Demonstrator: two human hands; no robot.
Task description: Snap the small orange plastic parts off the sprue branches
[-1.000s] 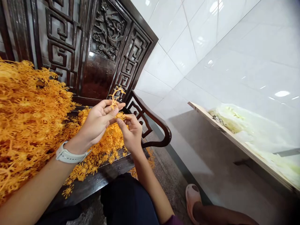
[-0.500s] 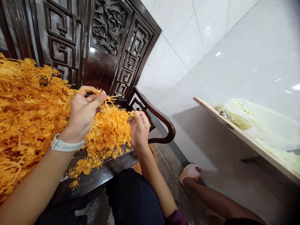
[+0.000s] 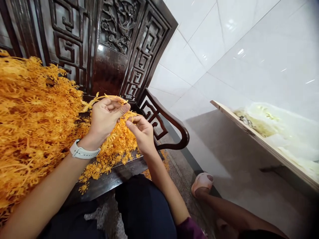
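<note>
Holds a thin orange plastic strand (image 3: 103,97) in the left hand (image 3: 106,117), with fingers curled shut on it and the thumb pressed on top. Lets the strand poke out to the left of the fist, up above the seat. Has the right hand (image 3: 142,133) right next to the left, with its pointer finger touching the left thumb tip. Cannot tell if the right fingers grip the strand or only touch it. Wears a white watch (image 3: 83,152) on the left wrist.

Sits in front of a dark carved wooden bench (image 3: 112,49) with a curved armrest (image 3: 174,129). On the seat, far left, a big heap (image 3: 32,113) of tangled orange strands. Under both hands, a small heap (image 3: 119,144) of tiny orange bits, with some spilled near the seat edge. Low on the right, a foot in a pink slipper (image 3: 203,181) on the floor. Further right, a wooden board (image 3: 264,146) with pale green stuff on top. Behind it all, shiny white tiles (image 3: 249,49).
</note>
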